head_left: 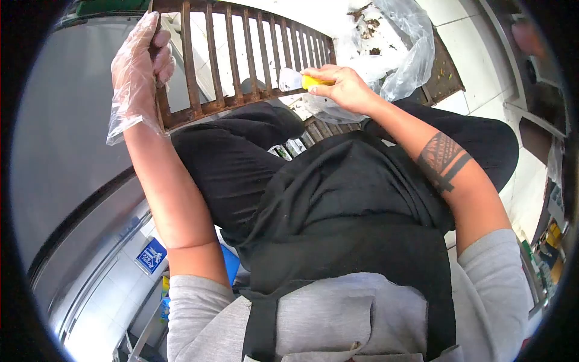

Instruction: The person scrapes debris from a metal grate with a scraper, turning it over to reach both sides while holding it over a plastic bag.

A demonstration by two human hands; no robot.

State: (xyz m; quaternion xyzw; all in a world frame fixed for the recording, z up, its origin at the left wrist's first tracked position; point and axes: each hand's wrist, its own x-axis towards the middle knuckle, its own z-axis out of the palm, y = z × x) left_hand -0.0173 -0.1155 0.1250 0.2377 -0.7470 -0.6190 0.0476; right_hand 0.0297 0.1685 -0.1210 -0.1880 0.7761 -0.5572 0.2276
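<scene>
My left hand [142, 66], in a clear plastic glove, is closed around the left end of a rusty brown metal grate [231, 51]. The grate stands tilted across the top of the view, its slats apart. My bare right hand [348, 89] pinches the yellow handle of a scraper [310, 81] with a pale, wide head. That head rests against or just over the grate's near rail, toward its right end; exact contact cannot be made out.
A clear plastic bag [416, 51] holding dark scraps lies right of the grate. Another slatted grate [319, 131] is on the floor between my legs. A grey metal panel [72, 102] borders the left, with white floor tiles [473, 45] at right.
</scene>
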